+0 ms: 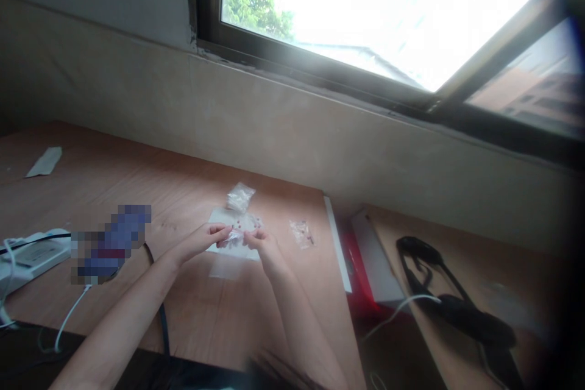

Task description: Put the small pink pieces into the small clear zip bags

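both bare arms reach in from the bottom of the frame toward its centre. the left forearm (116, 317) comes in on a long slant from the lower left, while the right forearm (297, 323) rises more steeply. the left hand (198, 242) and right hand (264, 248) sit close together just left of centre, backs upward, their fingers (219, 233) curled inward and tips nearly meeting.

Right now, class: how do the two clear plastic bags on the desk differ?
The upper bag looks larger and bunched up; the right bag looks smaller and flatter. The upper bag meets the white sheet, while the right bag lies apart on the wooden desk. Small dark bits show in the right bag, not the upper bag. Both are clear plastic.
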### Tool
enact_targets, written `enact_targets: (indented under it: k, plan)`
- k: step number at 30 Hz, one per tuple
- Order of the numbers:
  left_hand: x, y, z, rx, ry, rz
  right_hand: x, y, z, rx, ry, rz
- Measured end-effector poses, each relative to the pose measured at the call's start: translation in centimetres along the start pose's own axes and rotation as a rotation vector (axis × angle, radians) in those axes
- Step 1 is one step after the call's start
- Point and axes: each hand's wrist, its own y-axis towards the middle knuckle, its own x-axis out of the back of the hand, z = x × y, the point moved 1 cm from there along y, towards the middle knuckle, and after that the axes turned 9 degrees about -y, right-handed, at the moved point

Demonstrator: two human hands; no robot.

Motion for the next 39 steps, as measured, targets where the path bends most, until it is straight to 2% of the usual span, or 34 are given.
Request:
enact_targets:
  k: [4,8,10,12,14,16,18,20,22,26,30,33,36,39]
  plan:
    - [0.0,0.3,0.5,0.003,-0.010,-0.003,-0.1,0.2,-0.3,-0.011,-0.063,-0.052]
    - [-0.1,1.1,0.9,0.019,-0.010,-0.073,-1.0,-0.3,-2.8,-0.086,0.040,0.056]
    - [0.1,1.6,1.9,0.022,0.012,-0.131,-1.5,-0.4,-4.3,-0.133,0.059,0.069]
    - [0.5,1.9,3.8,0.017,0.025,-0.212,-1.6,0.1,-5.1,-0.121,0.003,-0.049]
    - [0.9,1.8,6.3,0.009,0.041,-0.301,-1.2,1.6,-4.6,-0.071,-0.089,-0.206]
    - [1.2,1.4,8.9,0.007,0.140,-0.332,-0.6,4.0,-3.0,-0.013,-0.176,-0.329]
    - [1.1,0.8,10.7,-0.077,0.248,-0.350,-0.1,7.1,-0.8,0.030,-0.231,-0.419]
    - [0.9,0.5,11.5,-0.136,0.355,-0.372,-0.1,10.2,1.2,0.024,-0.293,-0.508]
    - [0.6,0.4,11.7,-0.180,0.431,-0.394,-0.6,12.7,2.3,-0.042,-0.389,-0.590]
    - [0.2,0.8,11.7,-0.257,0.522,-0.418,-2.2,15.1,2.1,-0.124,-0.480,-0.648]
    - [0.3,0.9,11.8,-0.280,0.552,-0.401,-3.2,14.9,0.8,-0.116,-0.611,-0.730]
    - [0.3,0.8,11.8,-0.263,0.555,-0.394,-2.8,13.9,0.3,-0.033,-0.771,-0.804]
    - [0.4,0.7,12.0,-0.251,0.564,-0.393,-1.0,11.9,-0.2,0.055,-0.863,-0.825]
    - [0.5,0.8,12.2,-0.228,0.578,-0.376,2.3,9.2,-1.5,0.049,-1.031,-0.846]
